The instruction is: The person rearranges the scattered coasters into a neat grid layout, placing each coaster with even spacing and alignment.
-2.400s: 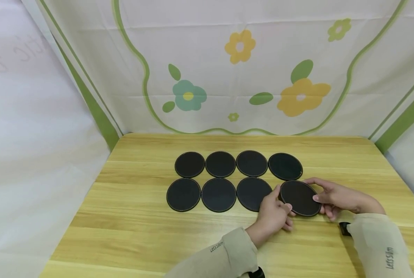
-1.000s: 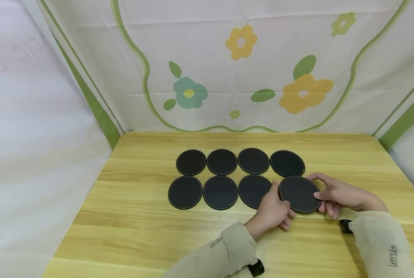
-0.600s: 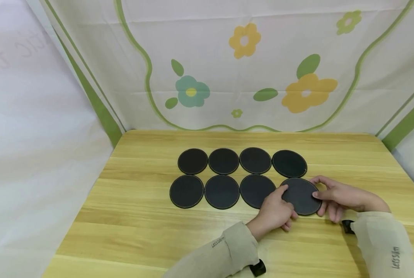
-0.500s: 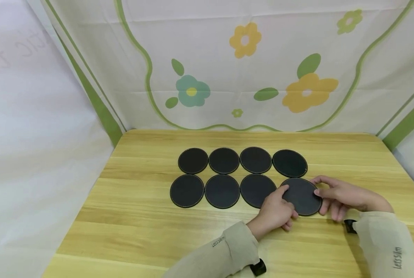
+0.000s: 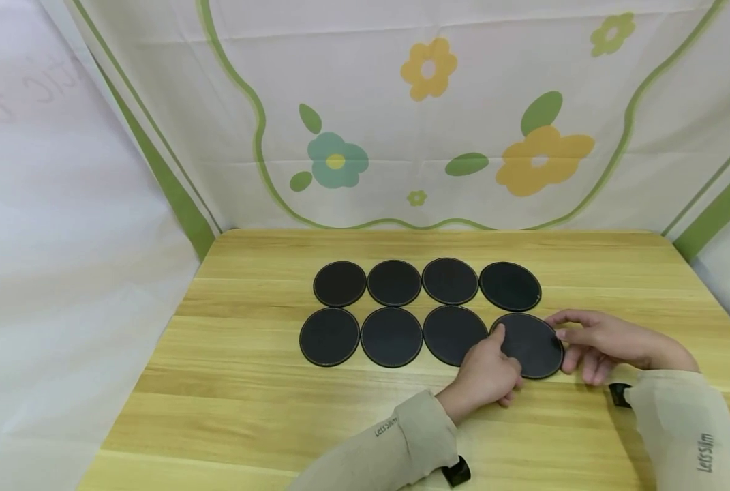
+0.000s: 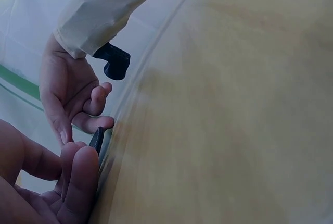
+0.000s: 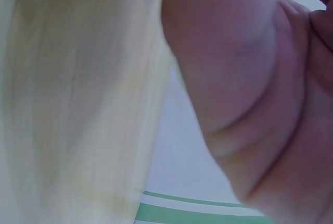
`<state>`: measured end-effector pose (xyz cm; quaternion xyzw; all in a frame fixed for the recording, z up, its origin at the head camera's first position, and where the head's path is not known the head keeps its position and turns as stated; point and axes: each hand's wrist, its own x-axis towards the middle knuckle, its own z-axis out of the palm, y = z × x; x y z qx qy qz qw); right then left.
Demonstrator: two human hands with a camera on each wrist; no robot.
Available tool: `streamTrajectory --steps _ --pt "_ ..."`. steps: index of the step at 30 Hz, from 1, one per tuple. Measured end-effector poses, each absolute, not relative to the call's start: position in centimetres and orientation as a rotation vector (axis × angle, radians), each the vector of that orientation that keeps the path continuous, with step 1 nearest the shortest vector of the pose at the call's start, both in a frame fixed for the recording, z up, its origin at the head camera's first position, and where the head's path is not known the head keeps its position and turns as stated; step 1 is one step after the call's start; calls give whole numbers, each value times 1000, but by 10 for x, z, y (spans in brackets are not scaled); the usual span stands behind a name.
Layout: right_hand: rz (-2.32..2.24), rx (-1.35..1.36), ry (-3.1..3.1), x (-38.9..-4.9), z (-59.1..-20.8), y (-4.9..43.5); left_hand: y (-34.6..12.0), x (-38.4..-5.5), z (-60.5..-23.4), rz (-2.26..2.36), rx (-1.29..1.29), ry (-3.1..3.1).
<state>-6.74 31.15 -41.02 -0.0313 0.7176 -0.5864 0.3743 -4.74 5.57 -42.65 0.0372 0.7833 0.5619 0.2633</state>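
Note:
Several round black coasters with stitched rims lie in two rows. My left hand point(image 5: 486, 372) is at the left and near edge of the front row's rightmost coaster point(image 5: 531, 348). Its index finger rests on top, while its thumb and curled fingers hold the near-left edge. My right hand point(image 5: 610, 343) stands at this coaster's right rim, thumb and index loosely spread and barely touching it, if at all. In the left wrist view, the coaster's dark edge point(image 6: 97, 139) shows between the two hands. The right wrist view shows the palm side of my right hand point(image 7: 239, 88), but no coaster.
Left of the held coaster are front-row coasters point(image 5: 392, 337), nearly touching; behind it lies the back row's rightmost coaster point(image 5: 510, 286). The wooden table point(image 5: 230, 402) ends at a flower-printed cloth point(image 5: 389, 88) behind and a white cloth point(image 5: 76, 273) on the left.
My left index finger has shifted from the coaster's left edge onto its top. The right thumb has slid off the coaster's top to its rim, and that hand has drawn slightly right.

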Motion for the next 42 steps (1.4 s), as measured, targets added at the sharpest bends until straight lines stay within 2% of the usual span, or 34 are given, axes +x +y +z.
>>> streamTrajectory --steps 42 --pt "-1426 -38 2020 -73 -412 293 55 -48 -426 1490 70 2102"
